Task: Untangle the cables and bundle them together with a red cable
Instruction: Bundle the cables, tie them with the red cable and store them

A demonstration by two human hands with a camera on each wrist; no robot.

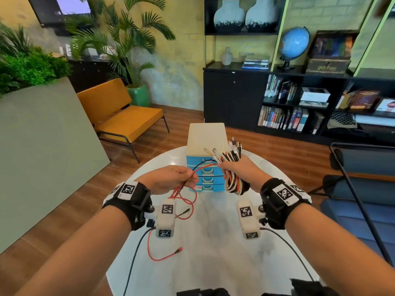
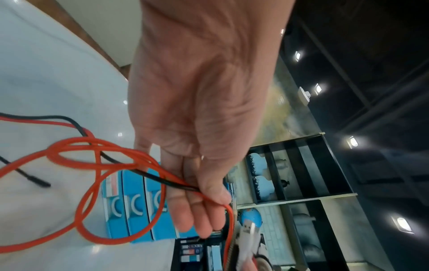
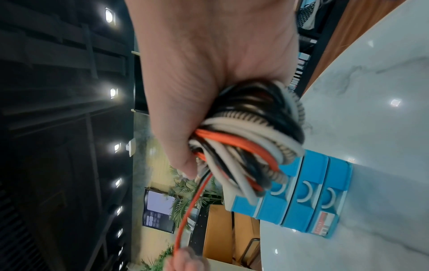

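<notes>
Now red cable (image 1: 205, 166) spans left grip (image 1: 171, 178), right grip (image 1: 239, 171).

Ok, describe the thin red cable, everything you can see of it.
The thin red cable looks rubbery and runs paired with a black wire. The left hand pinches it mid-length; one stretch spans to the right hand gripping the folded cable bundle. The rest hangs in loose loops to the white marble table, ending in a red plug.
</notes>
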